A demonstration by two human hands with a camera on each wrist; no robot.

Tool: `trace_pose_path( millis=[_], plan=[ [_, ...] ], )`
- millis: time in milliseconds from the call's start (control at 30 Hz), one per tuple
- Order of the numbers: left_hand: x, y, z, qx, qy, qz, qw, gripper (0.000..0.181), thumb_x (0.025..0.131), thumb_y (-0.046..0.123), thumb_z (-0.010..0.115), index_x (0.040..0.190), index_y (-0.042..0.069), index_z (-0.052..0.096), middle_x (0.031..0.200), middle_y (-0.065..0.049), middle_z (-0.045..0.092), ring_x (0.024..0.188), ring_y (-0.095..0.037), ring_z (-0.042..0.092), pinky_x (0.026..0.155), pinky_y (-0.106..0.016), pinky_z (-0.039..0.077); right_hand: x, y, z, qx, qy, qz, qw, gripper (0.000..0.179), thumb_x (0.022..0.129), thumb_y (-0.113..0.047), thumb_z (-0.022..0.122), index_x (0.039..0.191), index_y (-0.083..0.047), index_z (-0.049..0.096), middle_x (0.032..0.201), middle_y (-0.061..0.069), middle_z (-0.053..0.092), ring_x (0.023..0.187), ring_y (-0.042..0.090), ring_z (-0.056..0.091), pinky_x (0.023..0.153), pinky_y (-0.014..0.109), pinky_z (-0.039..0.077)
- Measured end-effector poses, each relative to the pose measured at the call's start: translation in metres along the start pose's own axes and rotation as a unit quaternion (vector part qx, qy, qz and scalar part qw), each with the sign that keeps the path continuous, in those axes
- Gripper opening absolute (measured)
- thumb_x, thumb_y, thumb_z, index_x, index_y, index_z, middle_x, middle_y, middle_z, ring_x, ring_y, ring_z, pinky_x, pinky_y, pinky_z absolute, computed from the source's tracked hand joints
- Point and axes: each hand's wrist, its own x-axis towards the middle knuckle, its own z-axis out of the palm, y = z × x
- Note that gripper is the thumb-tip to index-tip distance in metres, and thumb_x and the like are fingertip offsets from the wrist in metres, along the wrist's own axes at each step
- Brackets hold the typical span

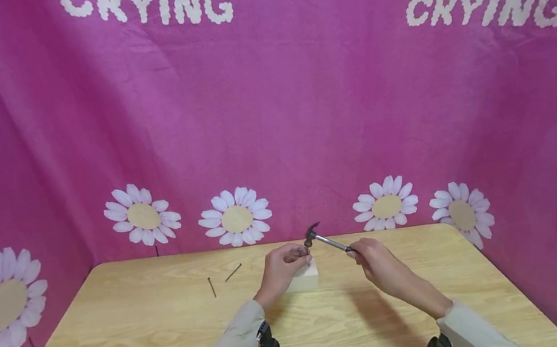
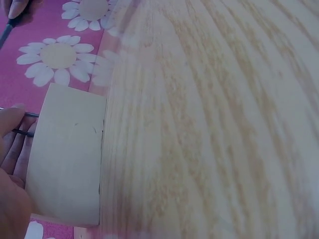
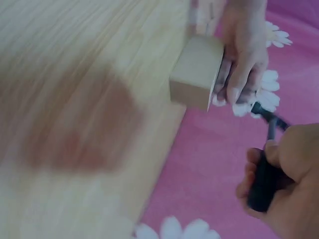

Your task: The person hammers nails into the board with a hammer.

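Note:
My left hand (image 1: pixel 280 273) is over a pale wooden block (image 1: pixel 304 281) on the table, pinching a nail (image 2: pixel 31 115) against its top face. In the left wrist view a second nail (image 2: pixel 23 133) also meets that face, close to the fingers. A claw hammer (image 1: pixel 330 242) with a dark head and metal shaft is in my right hand (image 1: pixel 382 263), which grips its black handle (image 3: pixel 263 186). The hammer head is just above the left fingertips; whether it touches the nail I cannot tell. Fingers partly hide the nails and the block.
Two loose nails (image 1: pixel 211 288) lie on the wooden table (image 1: pixel 136 344), left of the block. A pink curtain (image 1: pixel 294 134) with daisies and lettering hangs behind the table and along its sides. Small black cameras (image 1: pixel 268 344) are strapped to both wrists.

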Motion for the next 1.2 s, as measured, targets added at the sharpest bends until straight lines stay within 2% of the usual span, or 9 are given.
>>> trace_pose_path(
  millis=[67, 233, 300, 467, 700, 933, 1000, 1100, 1200],
  plan=[
    [0.003, 0.0, -0.001, -0.008, -0.005, -0.003, 1.0, 0.015, 0.093, 0.004, 0.079, 0.106, -0.003, 0.077, 0.101, -0.017, 0.079, 0.095, -0.03, 0.076, 0.083, -0.021, 0.058, 0.003, 0.001, -0.004, 0.003, 0.006, 0.013, 0.9999, 0.013, 0.097, 0.008, 0.066, 0.086, 0.0, 0.066, 0.072, 0.002, 0.055, 0.071, 0.013, 0.051, 0.063, 0.031, 0.049],
    [0.004, 0.001, -0.014, -0.057, -0.024, -0.013, 0.998, 0.025, 0.094, 0.004, 0.078, 0.117, -0.005, 0.072, 0.113, -0.023, 0.075, 0.105, -0.037, 0.074, 0.087, -0.023, 0.059, 0.014, 0.0, -0.012, 0.028, 0.062, 0.029, 0.9972, 0.011, 0.1, 0.004, 0.065, 0.091, -0.002, 0.065, 0.077, 0.008, 0.061, 0.073, 0.015, 0.054, 0.064, 0.034, 0.049],
    [0.002, 0.001, -0.02, -0.061, -0.023, -0.022, 0.9976, 0.027, 0.094, 0.005, 0.077, 0.119, -0.004, 0.071, 0.116, -0.022, 0.075, 0.108, -0.036, 0.073, 0.089, -0.023, 0.059, 0.015, 0.0, -0.011, 0.034, 0.054, 0.026, 0.9976, 0.012, 0.1, 0.004, 0.065, 0.09, -0.003, 0.066, 0.077, 0.005, 0.06, 0.073, 0.013, 0.052, 0.063, 0.031, 0.048],
    [-0.004, 0.001, -0.027, -0.018, -0.014, -0.037, 0.999, 0.023, 0.097, 0.006, 0.075, 0.119, -0.001, 0.074, 0.114, -0.016, 0.077, 0.107, -0.03, 0.073, 0.089, -0.023, 0.058, 0.009, -0.002, 0.002, 0.043, 0.02, 0.006, 0.9988, 0.013, 0.099, 0.004, 0.067, 0.088, -0.003, 0.067, 0.073, 0.003, 0.057, 0.07, 0.009, 0.047, 0.061, 0.025, 0.045],
    [-0.005, -0.003, -0.027, -0.011, 0.013, -0.026, 0.9995, 0.014, 0.095, 0.007, 0.077, 0.107, 0.002, 0.08, 0.105, -0.014, 0.08, 0.095, -0.024, 0.076, 0.083, -0.021, 0.059, 0.009, -0.005, 0.013, 0.053, 0.006, 0.016, 0.9985, 0.007, 0.099, 0.003, 0.068, 0.095, -0.002, 0.072, 0.075, 0.001, 0.058, 0.072, 0.009, 0.049, 0.063, 0.026, 0.046],
    [-0.001, -0.004, -0.022, -0.032, 0.009, 0.001, 0.9995, 0.009, 0.094, 0.001, 0.076, 0.101, -0.005, 0.078, 0.102, -0.02, 0.079, 0.094, -0.034, 0.077, 0.083, -0.027, 0.062, 0.021, -0.009, 0.004, 0.04, -0.042, -0.009, 0.9983, 0.016, 0.098, 0.005, 0.067, 0.085, -0.002, 0.067, 0.071, -0.001, 0.054, 0.069, 0.008, 0.047, 0.06, 0.024, 0.043],
    [0.0, -0.003, -0.02, -0.03, 0.006, 0.004, 0.9995, 0.01, 0.094, 0.0, 0.076, 0.101, -0.006, 0.078, 0.101, -0.021, 0.079, 0.093, -0.035, 0.077, 0.082, -0.026, 0.062, 0.025, -0.01, 0.0, 0.038, -0.014, -0.012, 0.9991, 0.016, 0.097, 0.007, 0.067, 0.084, -0.003, 0.066, 0.071, 0.001, 0.055, 0.069, 0.009, 0.048, 0.06, 0.025, 0.044],
    [0.001, -0.002, -0.017, -0.03, 0.005, -0.001, 0.9995, 0.01, 0.094, 0.0, 0.076, 0.101, -0.007, 0.077, 0.102, -0.02, 0.079, 0.094, -0.033, 0.078, 0.082, -0.024, 0.062, 0.029, -0.011, -0.005, 0.054, 0.058, 0.0, 0.9968, 0.013, 0.098, 0.006, 0.067, 0.088, -0.002, 0.067, 0.074, 0.005, 0.059, 0.071, 0.012, 0.051, 0.061, 0.029, 0.045],
    [0.002, -0.001, -0.015, -0.024, 0.004, 0.001, 0.9997, 0.009, 0.093, 0.0, 0.076, 0.101, -0.006, 0.078, 0.101, -0.019, 0.079, 0.092, -0.032, 0.078, 0.082, -0.023, 0.061, 0.023, -0.012, -0.003, 0.042, 0.057, -0.013, 0.9974, 0.01, 0.097, 0.007, 0.067, 0.09, 0.001, 0.068, 0.075, 0.005, 0.06, 0.071, 0.013, 0.053, 0.061, 0.029, 0.048]
  ],
)
